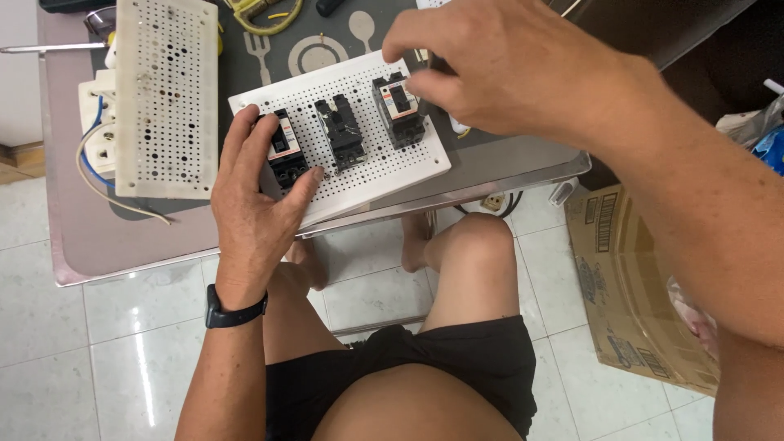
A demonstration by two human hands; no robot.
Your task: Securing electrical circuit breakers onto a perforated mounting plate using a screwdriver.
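White floor tiles [106,343] are spreading beneath a small grey table [122,237], and a cardboard box [629,286] is standing on the floor at the right; on the table a white perforated board [359,163] is lying flat near the front edge, with a second, dirtier perforated panel [163,98] and a wired socket block [96,122] resting to its left; three black circuit breakers [341,131] are sitting in a row on the board. Judging from the hands, the fixing of the right-hand breaker [398,108] is the step in hand, and the next move seems to be calling for steady pressure from above while the board is kept from sliding. The left hand [257,196], wearing a black wristband [235,310], is lying spread and open over the board's near-left corner, palm down, thumb touching the left breaker [286,147], gripping nothing; the right hand [490,65] is arching in from the upper right, fingers curled and pinching something slim just beside the right-hand breaker; what it is cannot be told.
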